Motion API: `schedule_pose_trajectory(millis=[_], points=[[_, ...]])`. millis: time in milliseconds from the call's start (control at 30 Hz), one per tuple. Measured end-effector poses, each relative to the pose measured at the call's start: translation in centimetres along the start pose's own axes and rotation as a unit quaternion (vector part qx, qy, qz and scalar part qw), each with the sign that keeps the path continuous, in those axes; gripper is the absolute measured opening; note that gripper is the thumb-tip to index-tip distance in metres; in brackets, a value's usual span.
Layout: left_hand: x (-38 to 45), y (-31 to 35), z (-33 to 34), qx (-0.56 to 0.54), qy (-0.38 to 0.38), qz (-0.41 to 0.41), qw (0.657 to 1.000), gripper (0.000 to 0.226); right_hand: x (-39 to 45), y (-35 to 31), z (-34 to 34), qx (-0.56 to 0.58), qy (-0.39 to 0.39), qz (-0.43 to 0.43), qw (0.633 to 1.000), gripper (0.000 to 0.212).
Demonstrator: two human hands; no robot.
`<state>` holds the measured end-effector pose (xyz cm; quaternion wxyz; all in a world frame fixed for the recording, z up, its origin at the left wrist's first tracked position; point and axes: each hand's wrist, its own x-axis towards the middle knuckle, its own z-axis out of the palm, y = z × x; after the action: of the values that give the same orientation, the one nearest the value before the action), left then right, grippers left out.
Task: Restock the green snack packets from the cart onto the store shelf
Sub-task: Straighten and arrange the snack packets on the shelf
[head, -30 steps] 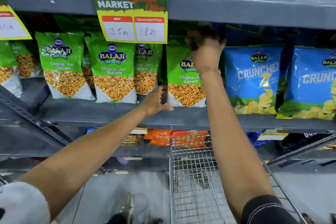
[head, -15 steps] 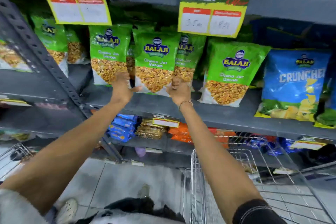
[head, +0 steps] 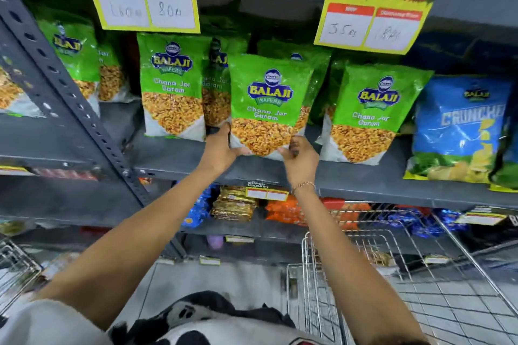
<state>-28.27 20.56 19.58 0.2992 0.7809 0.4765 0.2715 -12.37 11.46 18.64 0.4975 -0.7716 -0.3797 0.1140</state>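
Note:
Several green Balaji "Chana Jor Garam" packets stand upright along the grey store shelf (head: 173, 157). The middle green packet (head: 266, 103) stands at the shelf's front, and both hands grip its bottom corners. My left hand (head: 221, 148) holds the lower left corner, thumb on the front. My right hand (head: 300, 157) pinches the lower right corner. Another green packet (head: 172, 87) stands to its left and a third (head: 367, 112) to its right. More green packets sit behind them, partly hidden. The wire cart (head: 392, 274) stands at lower right, its basket showing no packets.
Blue Crunchex bags (head: 459, 126) fill the shelf's right end. Yellow price signs (head: 143, 0) (head: 375, 17) hang from the shelf above. A slanted perforated steel brace (head: 70, 92) crosses the left side. Small orange, gold and blue packs (head: 235, 204) lie on the lower shelf. A second cart's edge (head: 14, 269) shows at left.
The view swung left along the shelf. My right hand came down from the packet near the blue bags, and both hands closed on the middle green packet's bottom corners.

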Motion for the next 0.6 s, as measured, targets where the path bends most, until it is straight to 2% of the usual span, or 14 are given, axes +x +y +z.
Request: schedule_pose_trajectory(millis=[100, 167, 267, 367, 433, 500, 600], points=[[-0.5, 1.5, 1.4, -0.048, 0.034, 0.023, 0.998, 0.056, -0.3, 0.3, -1.9, 0.029, 0.024, -0.005, 0.999, 0.028], [-0.2, 2.0, 2.1, -0.059, 0.038, 0.019, 0.997, 0.050, 0.0, -0.9, -3.3, 0.064, 0.049, -0.024, 0.996, 0.041], [0.3, 2.7, 2.9, -0.077, 0.018, 0.024, 0.997, 0.051, 1.9, -4.2, -5.5, 0.095, 0.131, -0.115, 0.980, 0.056], [0.2, 2.3, 3.8, -0.105, 0.027, 0.023, 0.994, 0.051, 5.3, -8.6, -7.4, -0.008, 0.190, -0.221, 0.957, 0.044], [0.0, 2.0, 4.2, -0.108, 0.030, 0.016, 0.994, 0.049, 7.9, -10.6, -8.5, -0.156, 0.143, -0.238, 0.948, 0.039], [0.1, 1.6, 4.3, -0.102, 0.031, 0.016, 0.994, 0.049, 9.8, -11.5, -9.1, -0.289, 0.050, -0.202, 0.934, 0.040], [0.1, 1.2, 4.3, -0.111, 0.014, 0.005, 0.994, 0.049, 11.0, -11.4, -9.4, -0.333, -0.005, -0.193, 0.923, 0.031]])
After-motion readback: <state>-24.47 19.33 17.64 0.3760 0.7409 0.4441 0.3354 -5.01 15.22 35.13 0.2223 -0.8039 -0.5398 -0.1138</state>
